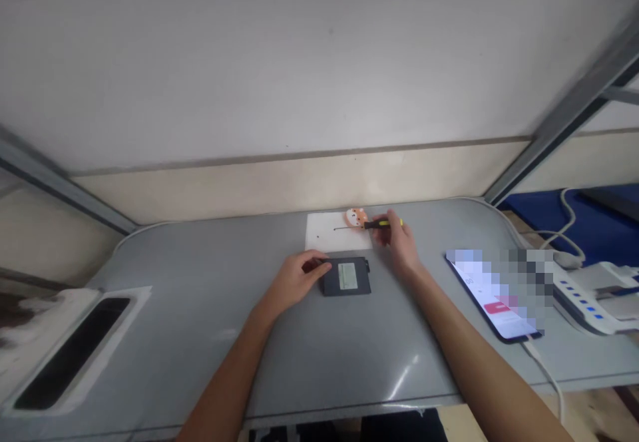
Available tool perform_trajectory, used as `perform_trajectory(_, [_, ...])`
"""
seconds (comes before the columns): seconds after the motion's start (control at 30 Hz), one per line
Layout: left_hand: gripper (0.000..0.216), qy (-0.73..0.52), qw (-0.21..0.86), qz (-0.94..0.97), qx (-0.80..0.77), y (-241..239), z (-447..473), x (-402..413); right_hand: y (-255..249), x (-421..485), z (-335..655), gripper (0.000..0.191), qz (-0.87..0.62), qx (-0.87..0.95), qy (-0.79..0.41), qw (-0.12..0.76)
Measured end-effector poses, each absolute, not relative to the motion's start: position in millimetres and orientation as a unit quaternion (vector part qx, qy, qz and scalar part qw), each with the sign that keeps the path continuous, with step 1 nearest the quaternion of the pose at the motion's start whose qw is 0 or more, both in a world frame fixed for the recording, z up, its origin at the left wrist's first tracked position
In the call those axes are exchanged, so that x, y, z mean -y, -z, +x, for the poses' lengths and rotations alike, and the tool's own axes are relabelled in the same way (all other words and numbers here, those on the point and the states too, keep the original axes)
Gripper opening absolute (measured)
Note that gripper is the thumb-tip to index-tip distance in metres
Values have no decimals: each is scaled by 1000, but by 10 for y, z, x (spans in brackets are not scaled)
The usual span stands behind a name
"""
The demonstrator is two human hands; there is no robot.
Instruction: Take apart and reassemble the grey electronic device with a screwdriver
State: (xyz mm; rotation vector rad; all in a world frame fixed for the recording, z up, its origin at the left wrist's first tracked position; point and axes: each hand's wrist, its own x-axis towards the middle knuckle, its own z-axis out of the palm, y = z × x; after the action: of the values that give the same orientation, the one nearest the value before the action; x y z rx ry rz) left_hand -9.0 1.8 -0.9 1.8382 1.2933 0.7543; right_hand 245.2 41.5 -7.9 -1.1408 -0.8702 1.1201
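A small dark box (pixel 347 277) with a pale label on top lies on the grey table (pixel 309 349). My left hand (pixel 299 275) rests on its left end, fingers curled over the edge. My right hand (pixel 399 245) is closed round a screwdriver (pixel 379 224) with a black and yellow handle; its thin shaft points left over a white sheet (pixel 324 235) behind the box. A small orange and white animal-face figure (pixel 356 217) sits at the sheet's far edge, beside the screwdriver.
A phone (pixel 494 295) with a lit screen lies on the right, with a white cable running off the front edge. A white power strip (pixel 589 295) with cables is further right. A white tray with a dark slot (pixel 74 352) sits front left. A wall stands close behind.
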Motion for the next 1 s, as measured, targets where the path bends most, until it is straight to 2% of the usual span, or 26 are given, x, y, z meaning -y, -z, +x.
perform_trajectory(0.13, [28, -265, 383, 732, -498, -48, -114, 37, 53, -409, 2479, 51, -495, 368, -482, 622])
perform_trajectory(0.27, [78, -242, 426, 747, -449, -159, -131, 124, 30, -399, 2494, 52, -504, 362, -477, 622])
perform_trajectory(0.3, [78, -240, 425, 757, -434, -186, -122, 141, 29, -400, 2498, 52, -504, 362, -476, 623])
perform_trajectory(0.4, [60, -238, 405, 770, -432, -235, -84, 161, 35, -410, 2511, 52, -504, 356, -478, 626])
perform_trajectory(0.53, [53, -243, 381, 752, -480, -228, -78, 144, 13, -416, 2529, 49, -495, 330, -491, 636])
perform_trajectory(0.67, [30, -250, 371, 751, -486, -196, -107, 127, -62, -387, 2530, 46, -457, 306, -532, 644])
perform_trajectory(0.83, [46, -263, 348, 757, -486, -142, -99, 109, -109, -338, 2470, 45, -443, 313, -561, 625])
perform_trajectory(1.0, [48, -288, 358, 749, -477, -107, -105, 80, -58, -301, 2363, 45, -439, 329, -593, 589])
